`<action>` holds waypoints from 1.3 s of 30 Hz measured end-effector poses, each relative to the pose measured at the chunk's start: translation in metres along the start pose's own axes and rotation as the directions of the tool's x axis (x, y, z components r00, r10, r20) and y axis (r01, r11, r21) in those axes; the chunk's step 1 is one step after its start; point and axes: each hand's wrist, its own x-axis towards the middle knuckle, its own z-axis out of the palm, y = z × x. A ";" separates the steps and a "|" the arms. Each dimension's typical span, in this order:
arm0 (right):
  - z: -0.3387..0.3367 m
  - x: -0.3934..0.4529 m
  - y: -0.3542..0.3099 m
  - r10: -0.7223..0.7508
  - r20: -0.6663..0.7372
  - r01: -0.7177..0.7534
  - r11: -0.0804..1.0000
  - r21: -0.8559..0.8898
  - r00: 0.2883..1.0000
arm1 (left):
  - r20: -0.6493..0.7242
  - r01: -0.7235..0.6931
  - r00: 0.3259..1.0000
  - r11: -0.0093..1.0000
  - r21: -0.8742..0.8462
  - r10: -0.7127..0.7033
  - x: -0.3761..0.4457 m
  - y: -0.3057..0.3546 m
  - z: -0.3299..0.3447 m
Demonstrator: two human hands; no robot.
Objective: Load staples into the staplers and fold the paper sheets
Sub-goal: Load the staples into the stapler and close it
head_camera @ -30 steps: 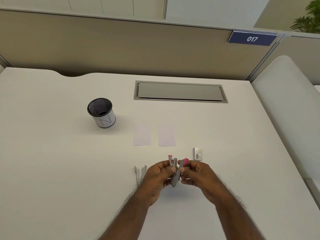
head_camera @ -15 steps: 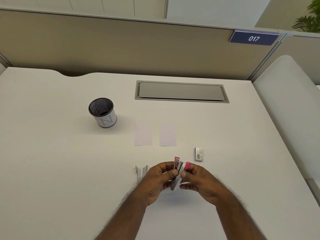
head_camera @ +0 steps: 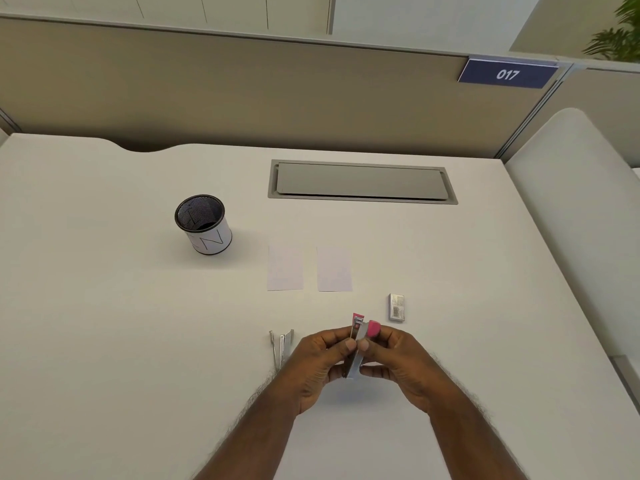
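A small pink and silver stapler [head_camera: 360, 336] is held above the desk between both hands, its two halves nearly closed together. My left hand [head_camera: 320, 365] grips its left side with thumb and fingers. My right hand [head_camera: 398, 367] pinches the pink-capped top half from the right. A second, silver stapler [head_camera: 281, 344] lies open on the desk just left of my left hand, partly hidden by it. A small staple box [head_camera: 396, 307] lies to the upper right. Two white paper sheets [head_camera: 285, 268] [head_camera: 334, 269] lie flat side by side farther back.
A black mesh pen cup [head_camera: 203, 223] with a white band stands at the back left. A grey cable hatch [head_camera: 362, 181] is set into the white desk [head_camera: 104, 341]. A beige partition closes the far edge. A white divider [head_camera: 571, 220] borders the right.
The stapler's two halves, spread in a V a second ago, have come closer together. Both hands have moved slightly nearer each other.
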 end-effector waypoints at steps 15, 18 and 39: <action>0.003 0.008 0.016 0.018 -0.166 -0.042 0.989 -0.143 0.986 | -0.146 0.020 0.989 0.989 0.145 0.002 0.004 0.002 0.005; 0.004 0.010 0.019 0.016 -0.198 -0.046 0.987 -0.151 0.980 | -0.160 0.021 0.987 0.981 0.192 0.011 0.005 0.002 0.005; 0.060 0.022 0.044 -0.250 -0.405 -0.252 0.476 -0.842 0.879 | -0.379 0.196 0.920 0.715 0.671 0.103 0.015 -0.005 -0.001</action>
